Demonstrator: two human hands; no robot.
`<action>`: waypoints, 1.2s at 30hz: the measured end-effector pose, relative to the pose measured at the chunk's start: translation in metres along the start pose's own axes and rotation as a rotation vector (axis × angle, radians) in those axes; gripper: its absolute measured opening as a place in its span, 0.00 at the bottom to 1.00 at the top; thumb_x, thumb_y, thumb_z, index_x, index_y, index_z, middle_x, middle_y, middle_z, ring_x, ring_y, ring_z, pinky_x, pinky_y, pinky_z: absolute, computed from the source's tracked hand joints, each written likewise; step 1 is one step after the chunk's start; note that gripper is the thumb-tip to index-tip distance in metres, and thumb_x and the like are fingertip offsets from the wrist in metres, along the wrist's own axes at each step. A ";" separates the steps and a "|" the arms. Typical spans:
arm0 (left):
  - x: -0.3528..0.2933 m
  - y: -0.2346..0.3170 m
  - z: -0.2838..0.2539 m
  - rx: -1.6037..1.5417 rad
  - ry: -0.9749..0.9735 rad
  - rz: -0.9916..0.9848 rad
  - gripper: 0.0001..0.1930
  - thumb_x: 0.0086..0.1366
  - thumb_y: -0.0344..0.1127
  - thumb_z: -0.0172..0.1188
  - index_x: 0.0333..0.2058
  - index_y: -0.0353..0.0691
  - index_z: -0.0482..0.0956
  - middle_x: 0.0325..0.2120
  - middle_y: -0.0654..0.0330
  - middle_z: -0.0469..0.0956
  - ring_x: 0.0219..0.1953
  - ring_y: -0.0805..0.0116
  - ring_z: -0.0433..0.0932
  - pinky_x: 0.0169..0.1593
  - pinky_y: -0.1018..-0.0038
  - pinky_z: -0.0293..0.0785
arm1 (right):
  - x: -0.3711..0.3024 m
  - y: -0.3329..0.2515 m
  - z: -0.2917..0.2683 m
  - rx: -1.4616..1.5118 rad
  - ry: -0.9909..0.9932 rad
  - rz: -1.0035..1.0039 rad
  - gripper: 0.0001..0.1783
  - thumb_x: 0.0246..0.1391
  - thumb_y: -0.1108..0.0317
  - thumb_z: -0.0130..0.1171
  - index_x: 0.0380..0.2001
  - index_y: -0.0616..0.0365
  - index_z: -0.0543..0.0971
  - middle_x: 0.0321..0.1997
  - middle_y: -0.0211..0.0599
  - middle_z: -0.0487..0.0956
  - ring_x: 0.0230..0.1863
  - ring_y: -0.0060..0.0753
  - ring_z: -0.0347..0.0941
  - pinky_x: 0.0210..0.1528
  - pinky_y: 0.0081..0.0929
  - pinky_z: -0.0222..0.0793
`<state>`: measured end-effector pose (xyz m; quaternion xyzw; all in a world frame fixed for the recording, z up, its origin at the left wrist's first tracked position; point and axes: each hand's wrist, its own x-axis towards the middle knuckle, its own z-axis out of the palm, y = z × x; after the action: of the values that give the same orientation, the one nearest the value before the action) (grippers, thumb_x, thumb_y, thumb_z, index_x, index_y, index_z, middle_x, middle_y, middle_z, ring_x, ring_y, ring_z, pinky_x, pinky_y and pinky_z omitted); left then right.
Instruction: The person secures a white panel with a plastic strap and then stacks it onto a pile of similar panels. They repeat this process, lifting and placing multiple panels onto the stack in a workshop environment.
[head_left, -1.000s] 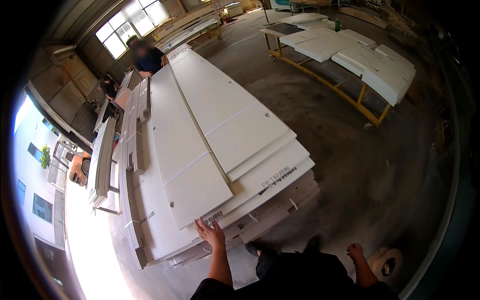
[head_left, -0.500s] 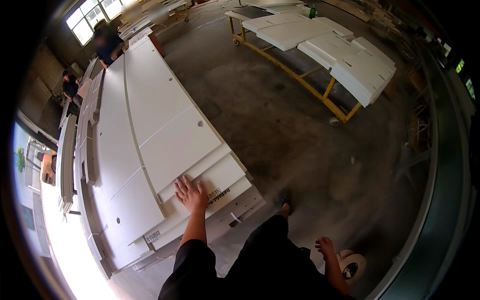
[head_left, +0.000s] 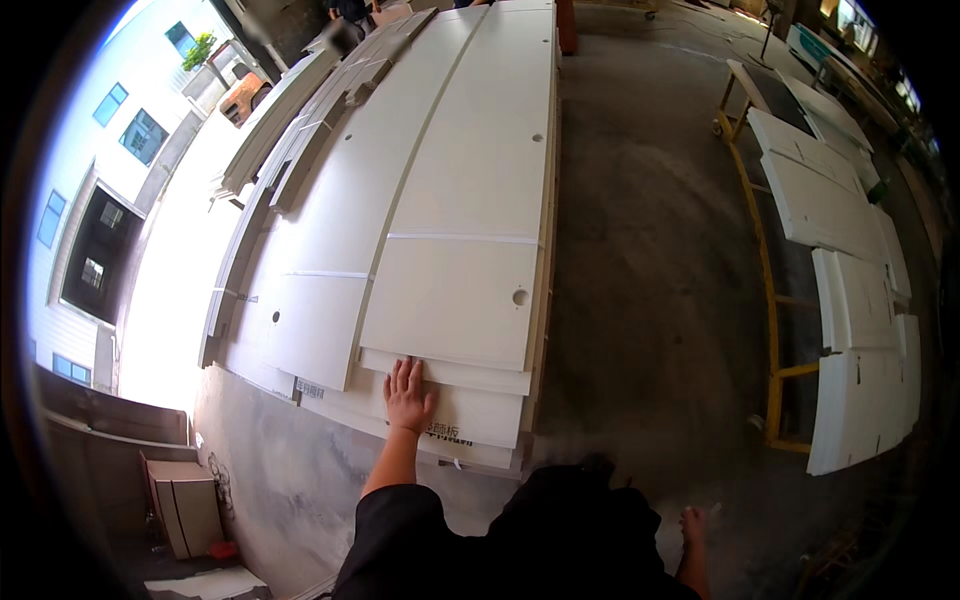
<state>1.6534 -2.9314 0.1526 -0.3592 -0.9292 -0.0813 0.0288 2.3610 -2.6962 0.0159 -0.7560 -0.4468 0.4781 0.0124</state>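
My left hand (head_left: 408, 395) lies open on the near end of a stack of white panels (head_left: 455, 300). Its fingers stretch over the stepped edges, and the fingertips reach the edge of the upper panel. Dark printing marks a lower panel beside the wrist. White straps cross the stack, and a round hole shows near the right edge of the top panel. Down by my right side, away from the stack, hangs my right hand (head_left: 693, 525). Its fingers look loosely curled, with nothing visible in them.
Right of the aisle stands a yellow-framed cart (head_left: 768, 300) loaded with white boards (head_left: 815, 200). More long panels (head_left: 265, 135) lie along the stack's left side. A carton (head_left: 185, 508) stands at lower left. People are partly visible at the far end.
My view has turned left, so the stack now runs nearly straight ahead and the cart sits farther right. My left hand stays on the panels; the right fingers look more curled.
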 end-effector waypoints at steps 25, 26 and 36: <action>0.316 0.320 0.055 0.225 -0.092 -0.778 0.42 0.60 0.59 0.55 0.66 0.37 0.61 0.68 0.46 0.59 0.71 0.44 0.53 0.72 0.53 0.46 | 0.569 -0.735 -0.034 -0.094 -0.300 -0.430 0.15 0.62 0.59 0.58 0.34 0.63 0.78 0.26 0.36 0.78 0.24 0.30 0.74 0.28 0.32 0.72; 0.324 0.324 0.052 0.234 -0.152 -0.798 0.43 0.60 0.59 0.54 0.67 0.37 0.59 0.69 0.46 0.58 0.72 0.45 0.52 0.72 0.53 0.45 | 0.586 -0.773 -0.037 -0.110 -0.315 -0.456 0.14 0.63 0.60 0.57 0.36 0.62 0.78 0.28 0.36 0.79 0.26 0.30 0.74 0.30 0.32 0.73; 0.697 0.367 0.086 -0.014 -0.006 -1.454 0.37 0.72 0.59 0.39 0.69 0.37 0.56 0.72 0.47 0.50 0.74 0.48 0.47 0.73 0.54 0.42 | 0.786 -1.034 0.031 -0.640 -0.426 -0.826 0.12 0.65 0.64 0.50 0.41 0.58 0.80 0.37 0.40 0.80 0.36 0.37 0.76 0.41 0.37 0.74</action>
<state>1.3845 -2.1868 0.1938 0.3487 -0.9327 -0.0847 -0.0375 1.7645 -1.5483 -0.0993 -0.3714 -0.8210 0.4161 -0.1220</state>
